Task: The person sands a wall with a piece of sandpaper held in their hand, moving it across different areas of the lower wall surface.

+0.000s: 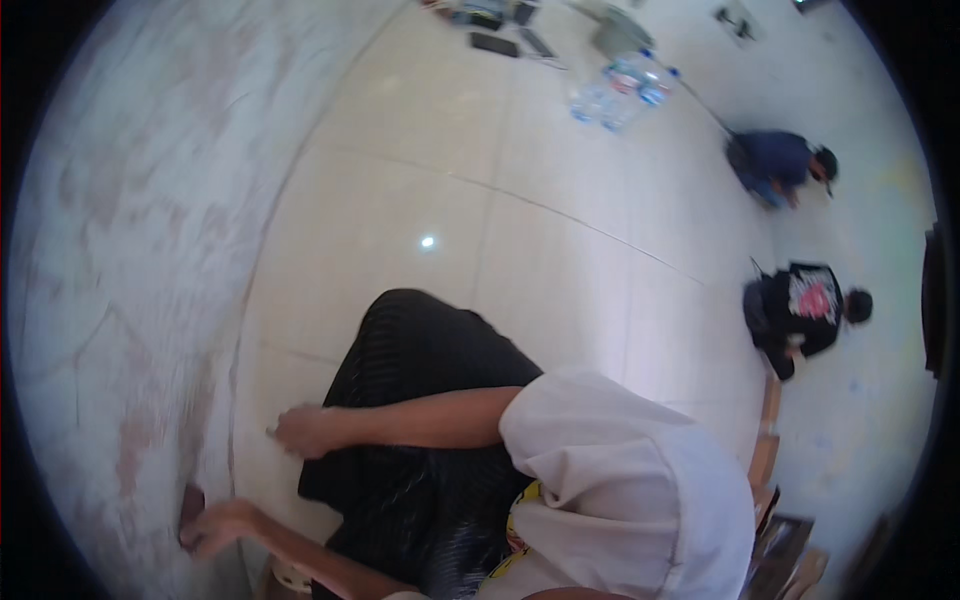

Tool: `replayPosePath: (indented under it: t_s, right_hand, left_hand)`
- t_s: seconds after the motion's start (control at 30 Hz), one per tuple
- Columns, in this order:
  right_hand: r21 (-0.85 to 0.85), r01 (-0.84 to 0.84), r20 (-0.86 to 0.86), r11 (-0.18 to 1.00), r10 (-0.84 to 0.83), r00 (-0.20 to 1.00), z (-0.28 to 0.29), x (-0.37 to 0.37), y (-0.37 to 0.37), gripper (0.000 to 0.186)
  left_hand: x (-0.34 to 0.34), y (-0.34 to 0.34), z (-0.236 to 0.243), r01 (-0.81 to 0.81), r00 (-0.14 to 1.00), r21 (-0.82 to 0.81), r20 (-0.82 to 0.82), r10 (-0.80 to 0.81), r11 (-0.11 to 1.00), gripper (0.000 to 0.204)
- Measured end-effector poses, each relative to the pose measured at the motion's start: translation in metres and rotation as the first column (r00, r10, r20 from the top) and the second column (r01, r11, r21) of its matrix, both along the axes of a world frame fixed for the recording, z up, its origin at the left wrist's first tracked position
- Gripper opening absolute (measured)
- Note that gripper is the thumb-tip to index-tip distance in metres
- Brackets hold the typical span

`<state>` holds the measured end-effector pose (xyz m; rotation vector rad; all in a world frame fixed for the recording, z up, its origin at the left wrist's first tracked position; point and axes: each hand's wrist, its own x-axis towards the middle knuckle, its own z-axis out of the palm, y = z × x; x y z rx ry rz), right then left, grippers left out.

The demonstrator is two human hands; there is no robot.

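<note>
Low on the left, my left hand [218,527] is against the whitish, patchy wall [130,300]. Its fingers are closed around a small dark reddish-brown piece [191,503], partly hidden by them and touching the wall; its exact kind does not show. My right hand [312,431] hovers beside my knee, above the pale floor tiles near the foot of the wall. Those fingers are curled and somewhat blurred, with a tiny greyish tip at their ends that I cannot make out. Black patterned cloth [430,350] covers my bent legs.
Clear plastic bottles [625,88] stand on the tiled floor at the far side, beside a grey-green bucket [620,35]. A dark phone [494,44] lies near them. Two people crouch by the right wall, one in navy [775,158], one in black [800,308]. Brown boards [765,455] lie at lower right.
</note>
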<state>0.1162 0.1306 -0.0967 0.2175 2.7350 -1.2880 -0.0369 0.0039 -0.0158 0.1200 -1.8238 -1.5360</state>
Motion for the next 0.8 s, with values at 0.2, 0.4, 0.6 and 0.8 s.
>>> replayPosePath:
  t_s: [0.2,0.4,0.6,0.8]
  right_hand:
    - [0.036,-0.031,0.122,0.999,0.027,0.992,0.025,-0.001,0.009,0.038]
    - [0.021,-0.029,0.145,0.999,0.026,0.989,0.028,-0.003,0.007,0.040]
    - [0.008,-0.040,0.130,0.999,0.039,0.991,0.024,-0.004,0.007,0.040]
    - [-0.010,-0.004,0.153,1.000,0.005,0.988,0.024,-0.005,0.004,0.036]
  left_hand:
    - [0.005,0.014,0.005,-0.019,0.996,0.040,0.084,0.015,0.999,0.038]
    - [0.005,0.011,0.003,0.058,0.998,-0.002,0.027,-0.058,0.998,0.047]
    - [0.006,0.010,0.000,0.097,0.995,-0.043,0.004,-0.097,0.994,0.051]
    - [-0.002,0.006,-0.007,0.122,0.992,-0.048,-0.012,-0.122,0.991,0.057]
